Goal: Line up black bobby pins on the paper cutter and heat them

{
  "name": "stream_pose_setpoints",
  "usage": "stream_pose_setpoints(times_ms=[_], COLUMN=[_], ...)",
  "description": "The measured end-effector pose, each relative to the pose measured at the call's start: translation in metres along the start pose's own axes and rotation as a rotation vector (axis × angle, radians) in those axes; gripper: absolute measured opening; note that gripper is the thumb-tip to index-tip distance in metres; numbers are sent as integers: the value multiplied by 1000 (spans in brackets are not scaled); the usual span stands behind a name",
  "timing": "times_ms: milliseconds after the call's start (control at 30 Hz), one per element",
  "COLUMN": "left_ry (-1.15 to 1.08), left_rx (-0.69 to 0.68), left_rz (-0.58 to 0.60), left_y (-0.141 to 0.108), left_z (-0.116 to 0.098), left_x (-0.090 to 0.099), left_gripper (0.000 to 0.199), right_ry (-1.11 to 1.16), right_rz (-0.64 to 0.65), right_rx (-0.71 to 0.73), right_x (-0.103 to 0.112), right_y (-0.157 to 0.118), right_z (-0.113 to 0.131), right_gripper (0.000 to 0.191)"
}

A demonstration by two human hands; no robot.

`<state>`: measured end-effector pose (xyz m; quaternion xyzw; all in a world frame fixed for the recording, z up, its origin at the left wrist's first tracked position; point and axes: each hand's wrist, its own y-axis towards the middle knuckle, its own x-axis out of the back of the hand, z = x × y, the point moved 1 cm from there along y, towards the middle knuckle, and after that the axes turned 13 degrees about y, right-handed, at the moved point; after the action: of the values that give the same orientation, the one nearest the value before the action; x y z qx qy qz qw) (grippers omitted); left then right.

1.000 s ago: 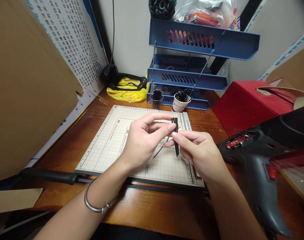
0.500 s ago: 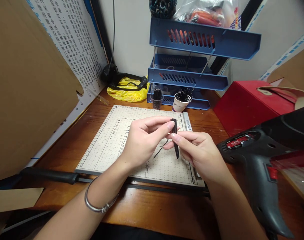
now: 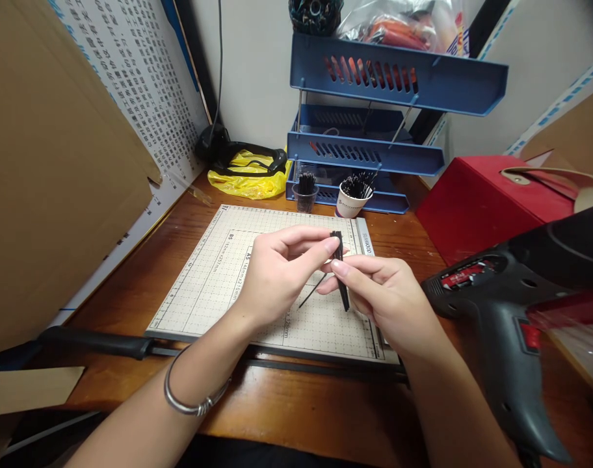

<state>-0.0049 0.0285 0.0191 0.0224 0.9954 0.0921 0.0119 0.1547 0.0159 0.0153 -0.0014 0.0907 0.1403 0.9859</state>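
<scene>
Over the paper cutter (image 3: 199,292), my two hands hold a small bundle of thin black strips (image 3: 343,292). Near its upper end, my left hand (image 3: 281,273) pinches the bundle between thumb and fingers. Just below, my right hand (image 3: 384,292) grips it, thumb in front. The lower end sticks out tilted, slightly fanned together. One separate thin black strip (image 3: 312,290) slants down between the hands; where its upper end is held is hidden behind the fingers. Whether the strips are wires or tubes cannot be made out.
Behind the cutter stand a clear cup (image 3: 305,200) and a paper cup (image 3: 350,203), both full of black strips. A blue tray rack (image 3: 365,153) rises behind them. Right are a heat gun (image 3: 501,344) and red box (image 3: 491,188). The cutter's black handle (image 3: 96,342) points left.
Both hands and the bundle have shifted very slightly to the left. The grip looks the same.
</scene>
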Motion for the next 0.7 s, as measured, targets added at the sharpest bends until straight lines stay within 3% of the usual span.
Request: stream_pose_setpoints(times_ms=[300, 700], left_ry=[93, 124], left_rx=[-107, -170], left_rz=[16, 24], left_y=[-4, -4], left_z=[3, 2], left_x=[0, -2], left_gripper=[10, 9], right_ry=[-3, -5], right_rz=[14, 46], right_rx=[32, 54], right_x=[-2, -2], right_y=[0, 0], right_z=[1, 1], right_gripper=[21, 23])
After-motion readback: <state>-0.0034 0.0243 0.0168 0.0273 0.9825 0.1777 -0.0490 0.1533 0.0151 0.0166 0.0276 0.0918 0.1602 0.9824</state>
